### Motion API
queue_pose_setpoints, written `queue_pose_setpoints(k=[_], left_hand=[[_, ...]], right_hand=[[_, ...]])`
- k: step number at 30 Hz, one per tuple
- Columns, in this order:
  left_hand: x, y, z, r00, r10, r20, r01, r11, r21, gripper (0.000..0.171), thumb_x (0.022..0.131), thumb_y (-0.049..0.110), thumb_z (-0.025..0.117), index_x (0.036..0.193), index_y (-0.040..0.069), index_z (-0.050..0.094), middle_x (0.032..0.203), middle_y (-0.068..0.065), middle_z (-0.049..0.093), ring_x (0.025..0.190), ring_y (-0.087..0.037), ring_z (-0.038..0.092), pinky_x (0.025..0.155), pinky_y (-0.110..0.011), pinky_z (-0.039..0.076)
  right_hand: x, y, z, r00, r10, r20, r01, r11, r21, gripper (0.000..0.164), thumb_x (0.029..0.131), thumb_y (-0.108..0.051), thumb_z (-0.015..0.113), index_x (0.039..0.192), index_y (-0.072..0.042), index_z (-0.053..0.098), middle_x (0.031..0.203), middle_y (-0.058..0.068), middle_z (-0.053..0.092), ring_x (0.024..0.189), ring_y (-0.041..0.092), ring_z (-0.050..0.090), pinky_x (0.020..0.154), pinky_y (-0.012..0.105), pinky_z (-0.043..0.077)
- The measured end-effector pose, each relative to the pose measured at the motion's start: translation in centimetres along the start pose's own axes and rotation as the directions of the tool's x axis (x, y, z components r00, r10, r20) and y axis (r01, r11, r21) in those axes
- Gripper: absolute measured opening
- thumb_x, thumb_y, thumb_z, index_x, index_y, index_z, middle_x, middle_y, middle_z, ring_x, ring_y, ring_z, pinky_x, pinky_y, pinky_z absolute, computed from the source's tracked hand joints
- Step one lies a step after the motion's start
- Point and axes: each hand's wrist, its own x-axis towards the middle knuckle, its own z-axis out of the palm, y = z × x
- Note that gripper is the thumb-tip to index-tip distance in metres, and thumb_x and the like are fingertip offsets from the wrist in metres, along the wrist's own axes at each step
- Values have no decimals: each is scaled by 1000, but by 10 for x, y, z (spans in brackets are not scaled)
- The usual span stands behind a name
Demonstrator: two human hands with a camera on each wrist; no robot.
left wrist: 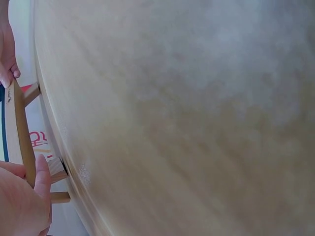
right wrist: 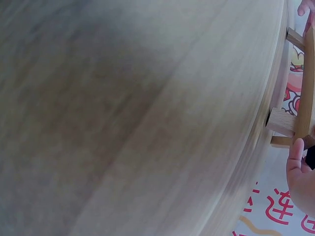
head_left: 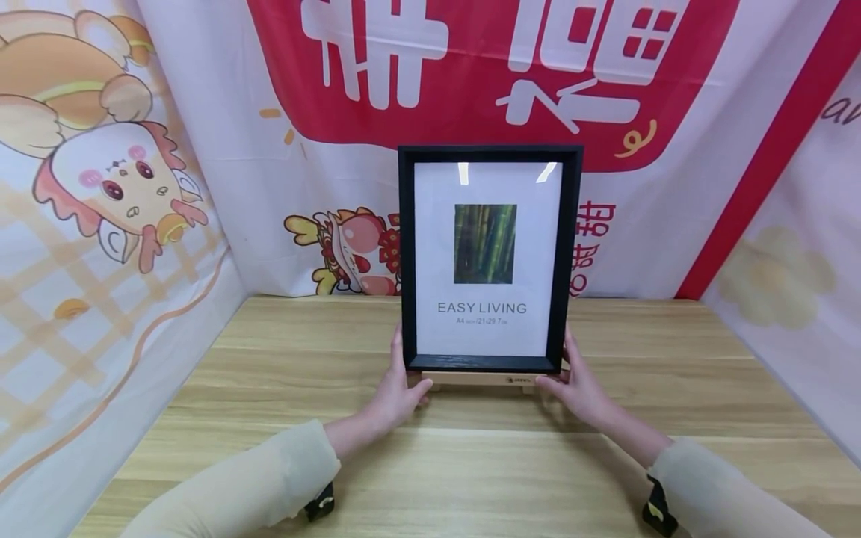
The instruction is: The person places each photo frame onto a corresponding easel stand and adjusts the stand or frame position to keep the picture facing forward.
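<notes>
A black picture frame stands upright at the far part of the table, with a bamboo picture and the words "EASY LIVING" behind its glass. Below it is the light wooden ledge of a small easel. My left hand holds the left end of that ledge, its fingers along the frame's lower side. On the other side, my right hand grips the right end the same way. Under the ledge, the left wrist view shows a wooden easel leg, and the right wrist view another leg.
The wood-grain table fills the space before me. Behind the frame hangs a white cloth with a red panel and characters. A cartoon-printed cloth lines the left side, a pale one the right.
</notes>
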Motion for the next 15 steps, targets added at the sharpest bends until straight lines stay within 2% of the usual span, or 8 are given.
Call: queue_pose_setpoints(k=[3,7,10,13,15], left_hand=[[0,0,1,1000,9,-4,-9,1000,-10,110,91,-4,64,151,45,-15,149,-27,34,65,-26,63,62,-36,58],[0,0,1,1000,14,-11,-14,1000,-8,110,90,-4,64,151,44,-14,148,-26,36,68,-30,64,63,-39,58],[1,-1,0,999,37,-30,-36,999,35,110,90,-2,66,151,44,-13,153,-21,29,100,-37,62,86,-45,54],[-2,-3,-6,997,54,-47,-51,997,61,109,88,3,69,153,43,-9,156,-18,23,128,-40,43,103,-51,40],[-4,-4,-15,997,61,-45,-58,996,68,107,87,7,71,154,39,-6,157,-19,20,133,-42,35,106,-54,34]], right_hand=[[1,2,0,1000,0,2,0,1000,6,112,85,15,64,156,-29,-11,154,33,10,123,56,40,84,29,54],[2,3,-1,1000,-8,2,8,1000,18,112,85,16,64,156,-28,-11,155,30,7,127,56,35,85,28,53],[2,3,-2,1000,-3,-2,3,1000,10,111,85,13,66,156,-26,-11,156,30,6,129,55,32,89,33,52],[-3,1,-5,1000,7,-12,-7,1000,-12,111,86,5,69,156,-25,-12,151,34,14,126,56,36,96,46,47],[-9,-2,-10,1000,2,-20,-3,998,-57,109,88,-2,70,156,-25,-12,147,36,21,124,57,39,100,56,40]])
